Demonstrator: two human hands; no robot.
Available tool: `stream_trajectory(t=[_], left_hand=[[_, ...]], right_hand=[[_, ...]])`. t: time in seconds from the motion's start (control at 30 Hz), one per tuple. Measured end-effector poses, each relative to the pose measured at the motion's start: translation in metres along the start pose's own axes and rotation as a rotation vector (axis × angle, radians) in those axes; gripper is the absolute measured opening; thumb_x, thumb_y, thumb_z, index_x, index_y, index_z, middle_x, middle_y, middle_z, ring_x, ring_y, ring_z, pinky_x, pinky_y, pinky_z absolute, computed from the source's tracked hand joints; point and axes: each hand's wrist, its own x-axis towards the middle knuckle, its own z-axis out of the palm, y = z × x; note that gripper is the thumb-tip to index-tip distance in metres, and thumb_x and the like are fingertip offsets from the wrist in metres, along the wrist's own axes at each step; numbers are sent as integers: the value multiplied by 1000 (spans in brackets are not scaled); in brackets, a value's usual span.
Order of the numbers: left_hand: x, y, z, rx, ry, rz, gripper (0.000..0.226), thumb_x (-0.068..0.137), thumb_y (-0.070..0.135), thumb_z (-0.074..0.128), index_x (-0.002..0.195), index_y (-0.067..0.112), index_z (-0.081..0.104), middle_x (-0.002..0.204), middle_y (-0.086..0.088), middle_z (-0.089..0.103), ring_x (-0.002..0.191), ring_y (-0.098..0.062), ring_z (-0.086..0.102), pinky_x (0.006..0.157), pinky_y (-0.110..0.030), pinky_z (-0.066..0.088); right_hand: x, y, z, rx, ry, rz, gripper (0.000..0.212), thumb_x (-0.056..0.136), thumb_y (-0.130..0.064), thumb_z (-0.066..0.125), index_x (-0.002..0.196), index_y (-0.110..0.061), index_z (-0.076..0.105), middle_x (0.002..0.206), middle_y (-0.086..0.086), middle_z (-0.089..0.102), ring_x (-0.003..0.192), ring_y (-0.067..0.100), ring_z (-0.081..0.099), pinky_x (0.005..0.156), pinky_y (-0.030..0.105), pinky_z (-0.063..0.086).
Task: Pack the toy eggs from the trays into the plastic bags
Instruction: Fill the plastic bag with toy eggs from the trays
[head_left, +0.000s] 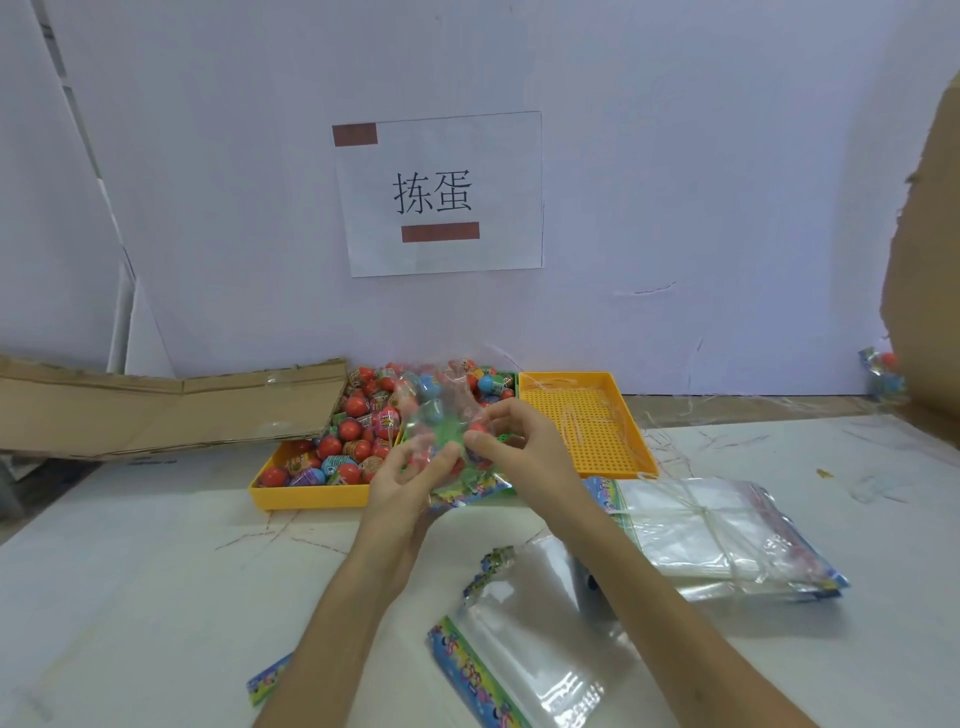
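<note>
Red and blue toy eggs (349, 430) fill yellow tray (311, 496); clear bag (447, 415) upright above.

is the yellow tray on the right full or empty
Empty: the right yellow tray shows its bare grid floor, no eggs in it.

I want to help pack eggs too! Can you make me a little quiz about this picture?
1. True or false: the yellow tray on the right is full of toy eggs.
2. What do both hands hold? A) a clear bag B) a box C) scissors
3. Fill in: the toy eggs lie in the ____ tray.

Key: 1 false, no eggs in it. 2 A: left hand and right hand hold the clear bag. 3 left.
</note>
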Motion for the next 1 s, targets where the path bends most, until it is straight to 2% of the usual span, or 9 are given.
stream_trajectory(t=[0.1,0.23,0.37,0.47,0.57,0.67,0.87,0.93,1.0], left_hand=[[-2,-2,3,43,-100,-20,45,71,27,81,115,19,71,105,-3,77,94,-12,73,72,-24,58],[-2,-3,5,-13,-66,14,31,81,15,73,112,12,70,97,-7,75,89,-17,72,77,-30,56],[-4,1,4,-62,-103,59,37,81,11,72,117,7,66,102,-12,73,96,-21,70,85,-35,54],[-7,3,5,-96,-115,105,37,81,8,68,117,4,66,99,-15,74,89,-20,73,73,-28,59],[-5,0,5,-24,-16,134,26,88,-6,57,109,5,68,92,-14,74,80,-17,73,62,-23,57],[-4,-1,3,50,39,144,27,92,-10,55,111,7,64,90,-15,73,75,-20,73,60,-25,58],[-1,-2,-1,116,49,181,31,89,-12,61,116,3,58,92,-18,72,80,-27,72,67,-33,62],[-2,-2,-1,132,72,206,30,86,-14,62,111,3,58,83,-13,72,77,-27,71,67,-34,62],[-2,-1,0,168,104,248,31,82,-19,60,104,2,58,78,-10,69,73,-24,69,64,-31,61]], right_hand=[[0,-1,-2,-41,18,-11,15,89,-26,76,97,-19,66,98,4,68,89,25,69,83,43,58],[-3,-4,-1,-31,-56,-48,16,88,-30,77,97,-22,67,98,5,68,85,32,68,78,41,58],[-4,-6,0,-58,-61,-105,16,87,-31,78,97,-25,68,92,1,68,77,29,65,73,43,57],[-4,-5,1,-97,-71,-129,15,87,-31,78,97,-27,67,91,-6,66,78,23,64,73,37,57],[-6,-5,3,-124,-103,-173,15,88,-29,77,96,-25,66,89,-7,65,71,19,62,66,28,54],[-8,-4,7,-156,-137,-210,15,87,-26,77,96,-23,65,90,-2,65,65,11,57,61,24,52],[-10,-7,4,-139,-142,-207,15,86,-25,79,93,-27,65,89,-7,64,65,7,55,63,20,51],[-9,-6,4,-142,-149,-199,14,87,-27,78,93,-28,66,91,-6,64,67,8,55,65,21,52],[-9,-5,6,-148,-150,-178,13,87,-29,77,93,-25,66,92,-3,66,70,18,59,67,28,55]])
